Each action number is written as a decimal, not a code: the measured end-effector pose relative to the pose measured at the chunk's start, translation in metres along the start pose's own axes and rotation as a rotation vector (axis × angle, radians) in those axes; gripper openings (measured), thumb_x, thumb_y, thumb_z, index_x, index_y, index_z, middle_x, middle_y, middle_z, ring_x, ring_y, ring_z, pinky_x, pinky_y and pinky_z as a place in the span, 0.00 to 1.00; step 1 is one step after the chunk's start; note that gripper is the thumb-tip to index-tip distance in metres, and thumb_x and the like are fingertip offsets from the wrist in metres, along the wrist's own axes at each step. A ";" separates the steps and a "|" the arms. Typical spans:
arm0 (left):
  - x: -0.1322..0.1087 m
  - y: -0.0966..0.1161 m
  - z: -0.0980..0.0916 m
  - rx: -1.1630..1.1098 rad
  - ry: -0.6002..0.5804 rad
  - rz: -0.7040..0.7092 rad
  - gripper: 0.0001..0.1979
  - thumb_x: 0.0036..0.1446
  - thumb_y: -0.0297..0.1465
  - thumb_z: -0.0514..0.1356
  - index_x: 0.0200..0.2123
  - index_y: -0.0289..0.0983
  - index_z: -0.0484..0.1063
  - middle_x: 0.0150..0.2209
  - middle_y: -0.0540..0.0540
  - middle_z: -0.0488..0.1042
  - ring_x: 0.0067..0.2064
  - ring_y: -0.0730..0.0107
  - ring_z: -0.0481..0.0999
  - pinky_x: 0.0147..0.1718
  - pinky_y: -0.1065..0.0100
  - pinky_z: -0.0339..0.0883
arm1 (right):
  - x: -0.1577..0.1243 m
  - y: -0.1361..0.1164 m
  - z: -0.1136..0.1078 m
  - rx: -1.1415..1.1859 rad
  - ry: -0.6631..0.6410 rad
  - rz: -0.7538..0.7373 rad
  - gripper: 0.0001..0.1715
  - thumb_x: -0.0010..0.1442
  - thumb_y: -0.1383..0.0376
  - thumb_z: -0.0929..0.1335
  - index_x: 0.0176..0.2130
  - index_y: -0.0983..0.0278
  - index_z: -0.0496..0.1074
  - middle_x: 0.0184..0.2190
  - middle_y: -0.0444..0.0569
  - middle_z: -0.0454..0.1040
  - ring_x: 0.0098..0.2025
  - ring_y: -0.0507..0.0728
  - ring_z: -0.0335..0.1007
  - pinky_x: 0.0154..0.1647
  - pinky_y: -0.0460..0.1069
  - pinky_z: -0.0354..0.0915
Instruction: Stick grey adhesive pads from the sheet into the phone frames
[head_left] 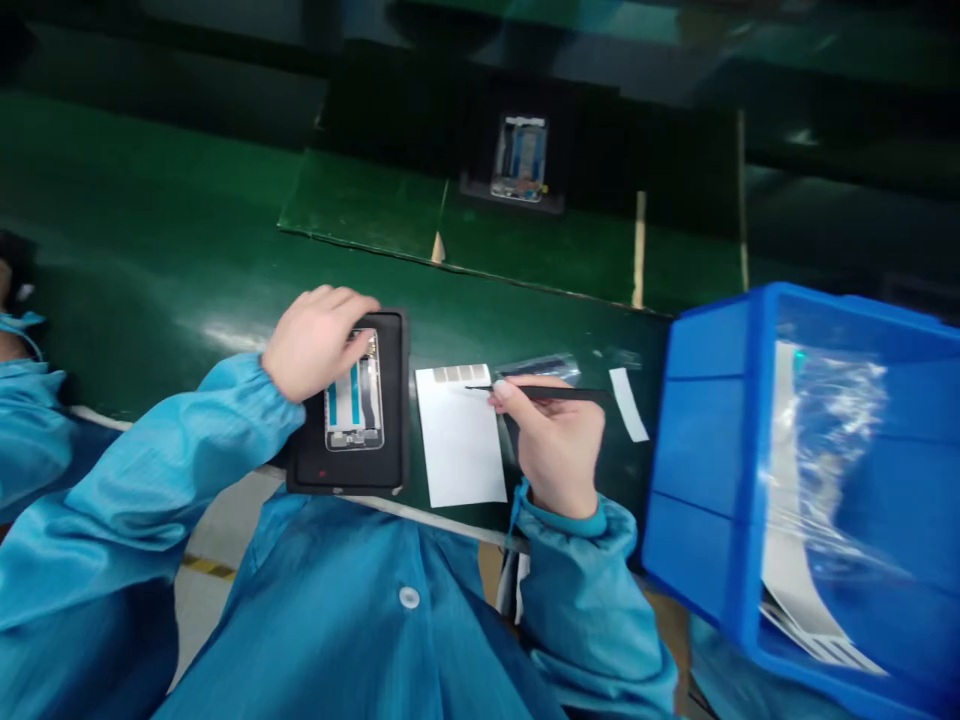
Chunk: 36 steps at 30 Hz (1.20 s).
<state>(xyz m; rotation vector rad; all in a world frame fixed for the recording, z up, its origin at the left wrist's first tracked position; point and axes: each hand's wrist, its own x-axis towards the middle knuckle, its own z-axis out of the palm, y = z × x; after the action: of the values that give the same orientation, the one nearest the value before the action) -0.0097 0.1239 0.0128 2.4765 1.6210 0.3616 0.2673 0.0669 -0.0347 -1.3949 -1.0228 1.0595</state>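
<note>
Obs: I log L hand [315,342] resting open, fingers on silver-and-blue phone frame [354,395] in black rectangular rubber jig [395,400]; R hand [559,445] gripping slim black tweezers [562,393], tips over white label sheet [459,450] (green worktop [150,230] beneath).

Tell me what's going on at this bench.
A person in a blue smock has their left hand on a phone frame lying in a black holder. Their right hand grips black tweezers, the tips over the strips at the top of a white label sheet. A blue plastic bin stands to the right, and a second phone frame sits farther off, beyond the green bench.
</note>
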 end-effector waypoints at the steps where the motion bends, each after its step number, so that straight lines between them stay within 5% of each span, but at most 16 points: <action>1: -0.017 -0.016 0.001 -0.018 0.038 -0.043 0.12 0.65 0.32 0.56 0.48 0.37 0.75 0.47 0.42 0.78 0.48 0.54 0.75 0.50 0.54 0.68 | 0.001 -0.001 0.015 0.020 -0.060 0.028 0.10 0.51 0.61 0.79 0.32 0.63 0.80 0.23 0.44 0.79 0.25 0.54 0.75 0.28 0.49 0.72; 6: -0.076 -0.047 0.032 -0.155 0.177 -0.060 0.12 0.64 0.32 0.57 0.48 0.37 0.74 0.50 0.40 0.76 0.53 0.56 0.73 0.53 0.53 0.69 | 0.006 0.001 0.088 0.021 -0.268 0.104 0.12 0.51 0.59 0.79 0.32 0.63 0.79 0.24 0.44 0.79 0.27 0.54 0.77 0.31 0.49 0.74; 12: -0.085 -0.040 0.051 -0.224 0.236 -0.067 0.15 0.61 0.32 0.59 0.51 0.40 0.74 0.55 0.39 0.73 0.59 0.52 0.69 0.59 0.47 0.66 | 0.010 0.003 0.135 -0.113 -0.305 0.099 0.13 0.51 0.58 0.78 0.32 0.63 0.78 0.26 0.47 0.81 0.27 0.56 0.78 0.30 0.49 0.74; 36: -0.083 -0.039 0.053 -0.214 0.228 -0.055 0.16 0.60 0.30 0.58 0.51 0.38 0.74 0.54 0.38 0.72 0.60 0.50 0.67 0.59 0.48 0.66 | 0.010 0.005 0.142 -0.297 -0.313 0.038 0.11 0.53 0.58 0.77 0.32 0.62 0.79 0.30 0.49 0.83 0.30 0.58 0.82 0.33 0.51 0.77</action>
<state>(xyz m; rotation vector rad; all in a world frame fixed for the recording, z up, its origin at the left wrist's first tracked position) -0.0606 0.0629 -0.0580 2.2954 1.6287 0.7905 0.1323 0.1098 -0.0469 -1.5178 -1.4326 1.2165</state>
